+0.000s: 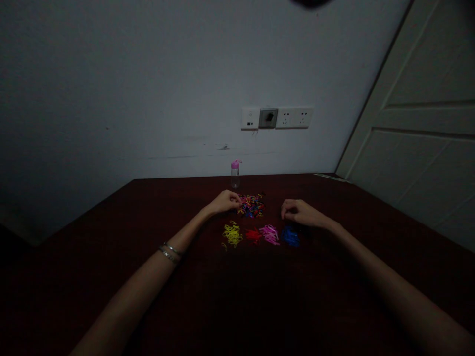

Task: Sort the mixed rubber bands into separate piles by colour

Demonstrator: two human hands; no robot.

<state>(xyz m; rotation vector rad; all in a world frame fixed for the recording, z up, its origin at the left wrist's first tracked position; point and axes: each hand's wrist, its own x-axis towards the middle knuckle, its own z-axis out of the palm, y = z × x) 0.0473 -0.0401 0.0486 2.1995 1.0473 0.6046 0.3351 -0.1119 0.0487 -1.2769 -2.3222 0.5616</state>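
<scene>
Flanking the mixed rubber-band pile [254, 205] at the counter's [178, 195] twelve o'clock, we curl our left hand [224, 201] at its nine-o'clock edge, our right hand [301, 212] apart at three, any grip indiscernible; bands look light, stretchy, best pinched by one side.

The thin yellow [232, 234], red [254, 236], pink [269, 234] and blue bands [290, 237] look rubbery and smooth. The dark red-brown counter [156, 198] resembles smooth, finished wood. Clear, glossy plastic seems to form the pink-lidded bottle [235, 177]. The silver bracelets [168, 255] have a metallic shine. The pale wall [166, 99] is matt and scuffed; the white rectangular socket plates [295, 117] look like smooth plastic.
</scene>
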